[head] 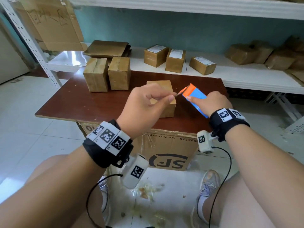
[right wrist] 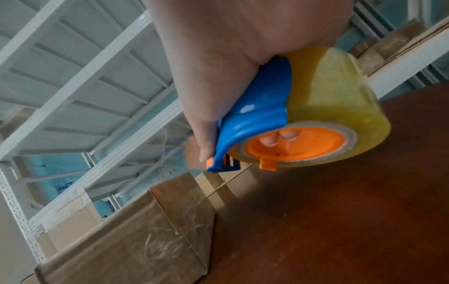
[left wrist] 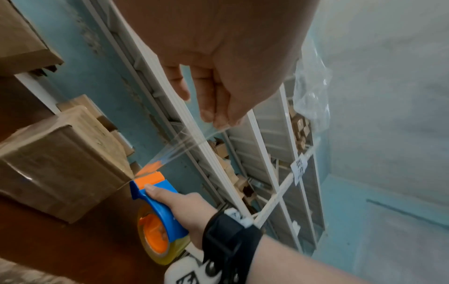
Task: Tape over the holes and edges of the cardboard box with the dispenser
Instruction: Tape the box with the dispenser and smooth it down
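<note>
A small cardboard box [head: 164,87] stands on the dark brown table [head: 79,102], partly hidden behind my hands; its taped side shows in the wrist views [left wrist: 60,163] [right wrist: 136,236]. My right hand [head: 212,102] grips the blue and orange tape dispenser [head: 192,94] with its yellowish roll [right wrist: 340,107], thumb on the blue body [left wrist: 155,192], fingers through the orange core. My left hand [head: 148,99] pinches the free end of the clear tape [left wrist: 189,142], stretched from the dispenser's orange mouth, just above the box.
Two taller taped boxes [head: 107,74] stand at the table's far left. Several labelled parcels [head: 176,60] and flattened cardboard [head: 107,48] lie on the white shelf behind. A large SF carton [head: 164,150] sits under the table, with tape scraps on the floor by my feet.
</note>
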A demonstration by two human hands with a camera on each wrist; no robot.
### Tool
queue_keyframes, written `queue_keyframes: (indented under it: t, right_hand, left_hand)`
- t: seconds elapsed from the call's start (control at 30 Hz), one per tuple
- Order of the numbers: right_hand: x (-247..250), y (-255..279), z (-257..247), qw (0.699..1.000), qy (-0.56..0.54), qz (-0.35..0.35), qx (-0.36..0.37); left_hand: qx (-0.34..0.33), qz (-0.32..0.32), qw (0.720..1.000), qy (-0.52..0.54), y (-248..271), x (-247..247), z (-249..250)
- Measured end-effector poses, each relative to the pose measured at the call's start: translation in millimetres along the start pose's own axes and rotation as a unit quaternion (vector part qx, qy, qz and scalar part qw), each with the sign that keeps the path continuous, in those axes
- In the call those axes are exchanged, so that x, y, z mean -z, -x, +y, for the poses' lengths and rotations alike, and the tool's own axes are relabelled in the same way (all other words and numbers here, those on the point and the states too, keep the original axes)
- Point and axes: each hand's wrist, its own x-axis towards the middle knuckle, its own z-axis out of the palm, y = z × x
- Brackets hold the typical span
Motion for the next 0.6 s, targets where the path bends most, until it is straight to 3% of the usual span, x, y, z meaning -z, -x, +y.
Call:
queue_keyframes:
  t: [0.1, 0.3, 0.43, 0.47, 0.6]
  right_hand:
    - [-8.4, -1.9, -10.8, 1.000, 0.007, 0.003, -0.004]
    - [-17.3, -10.4, -24.2, 1.000, 0.009, 0.017, -0.006]
    - [-15.2, -19.5, -15.4, 0.999, 0.036, -0.002, -0.037]
    - [-12.4, -21.9, -11.8, 0.999, 0.031, -0.013, -0.043]
    - [-5.2, -16.7, -23.7, 0.996, 0.053, -0.050, -0.043]
  left_hand:
    - [-0.005, -0.011, 0.999, -0.032, 2.0, -14.8, -0.6]
    - [0.046, 0.026, 0.998, -0.019, -4.6, -16.8, 1.0]
    - [-0.097, 0.030, 0.995, -0.016, -1.6, -11.1, 27.5]
    - [-0.103, 0.030, 0.994, -0.012, -2.1, -8.7, 26.2]
    - [0.076, 0.006, 0.996, 0.043, -2.2, 3.2, -2.5]
